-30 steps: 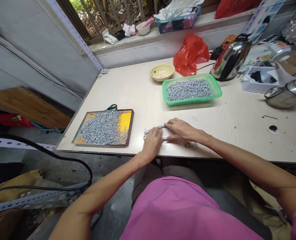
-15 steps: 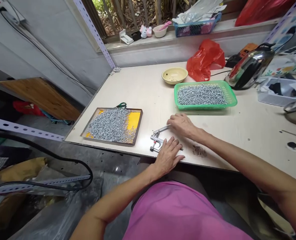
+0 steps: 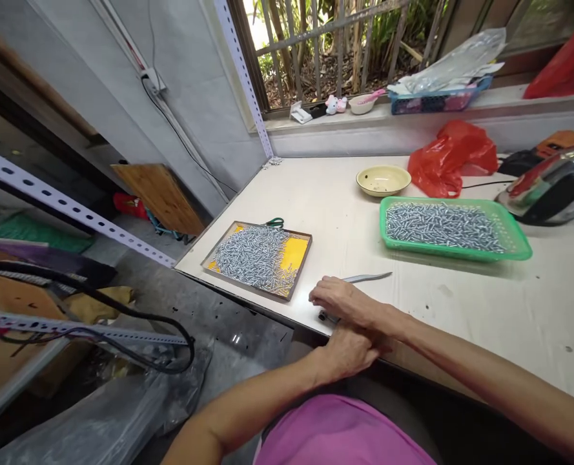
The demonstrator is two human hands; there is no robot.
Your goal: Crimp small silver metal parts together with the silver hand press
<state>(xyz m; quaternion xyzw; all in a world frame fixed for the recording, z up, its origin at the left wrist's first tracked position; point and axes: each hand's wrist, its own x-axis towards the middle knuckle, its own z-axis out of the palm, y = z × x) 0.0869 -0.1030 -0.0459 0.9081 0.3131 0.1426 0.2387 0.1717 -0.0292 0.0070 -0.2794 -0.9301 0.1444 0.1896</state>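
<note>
where hands (image 3: 341, 301) overlap, curved metal handle (image 3: 371, 278)

At the frame's upper right, you have a red bag (image 3: 454, 158) beside a cream bowl (image 3: 383, 176). Above them sits your blue basket (image 3: 415, 104).

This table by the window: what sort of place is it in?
Probably a workshop: heaps of small metal parts lie in the green basket and the shallow tray.

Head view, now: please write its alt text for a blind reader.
The right hand crosses over the left hand at the edge of a table, partly hiding a metal tool. A shallow tray and a green basket hold small metal pieces.
</note>
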